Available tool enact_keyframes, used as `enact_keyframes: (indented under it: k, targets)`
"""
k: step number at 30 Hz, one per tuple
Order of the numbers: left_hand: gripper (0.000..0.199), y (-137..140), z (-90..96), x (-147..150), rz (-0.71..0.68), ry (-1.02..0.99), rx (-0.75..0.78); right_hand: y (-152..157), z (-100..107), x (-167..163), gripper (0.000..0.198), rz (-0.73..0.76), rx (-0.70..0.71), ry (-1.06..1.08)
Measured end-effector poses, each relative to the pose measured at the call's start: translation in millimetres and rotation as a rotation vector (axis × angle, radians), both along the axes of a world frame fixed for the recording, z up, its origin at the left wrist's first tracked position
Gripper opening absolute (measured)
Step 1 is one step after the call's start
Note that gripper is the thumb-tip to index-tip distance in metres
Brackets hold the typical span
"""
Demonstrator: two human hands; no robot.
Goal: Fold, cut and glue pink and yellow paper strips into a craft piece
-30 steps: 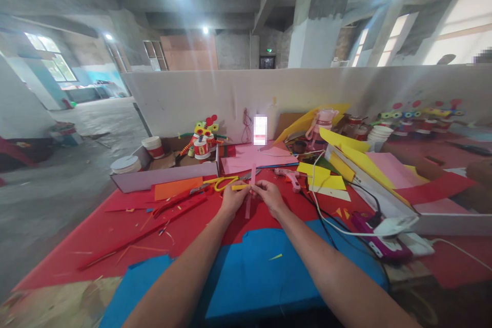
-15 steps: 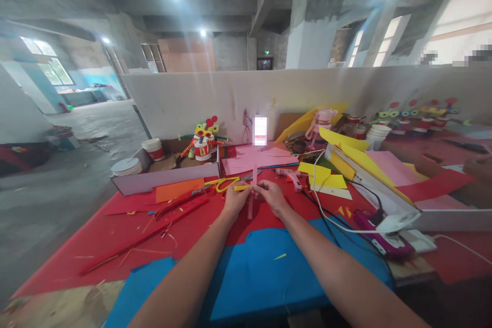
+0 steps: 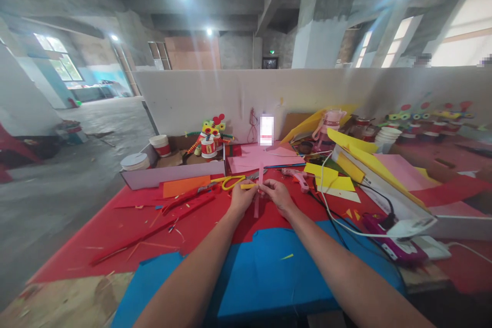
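Note:
A pink paper strip [image 3: 261,170] stands lengthwise between my hands, over the red table sheet. Crossing it at its middle is a short yellow paper strip [image 3: 250,185], which lies along the top of my left hand [image 3: 242,199]. The left fingers are closed in a pinch on the yellow strip where the two meet. From the other side, my right hand [image 3: 279,197] pinches at the pink strip. Fingers hide the exact joint. Yellow-handled scissors [image 3: 232,181] lie just behind the left hand, and a pink glue gun [image 3: 298,178] rests beyond the right.
Blue sheet [image 3: 277,271] covers the front edge. Red scraps and an orange paper [image 3: 186,186] lie left. A paper-cup figure [image 3: 209,146] stands behind a low box wall [image 3: 172,176]. Cables run to a purple power strip [image 3: 394,241] at right, near yellow paper [image 3: 338,179].
The view has turned slightly left, so everything sits a little further right. Both hands keep their pinch on the crossed strips, with hardly any change between them.

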State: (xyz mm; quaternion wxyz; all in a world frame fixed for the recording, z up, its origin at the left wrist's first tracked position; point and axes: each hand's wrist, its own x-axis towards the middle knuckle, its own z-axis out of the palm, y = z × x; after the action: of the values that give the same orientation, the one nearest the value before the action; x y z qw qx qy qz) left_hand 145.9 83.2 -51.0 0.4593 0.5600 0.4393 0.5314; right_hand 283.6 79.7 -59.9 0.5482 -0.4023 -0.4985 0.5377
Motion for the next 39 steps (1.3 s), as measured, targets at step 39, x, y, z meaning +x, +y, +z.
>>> enact_keyframes:
  k: [39]
  targets:
    - [0.031, -0.4, 14.5, -3.6, 0.026, 0.035, 0.029, 6.4, -6.6, -5.1, 0.046, -0.014, -0.04, 0.155]
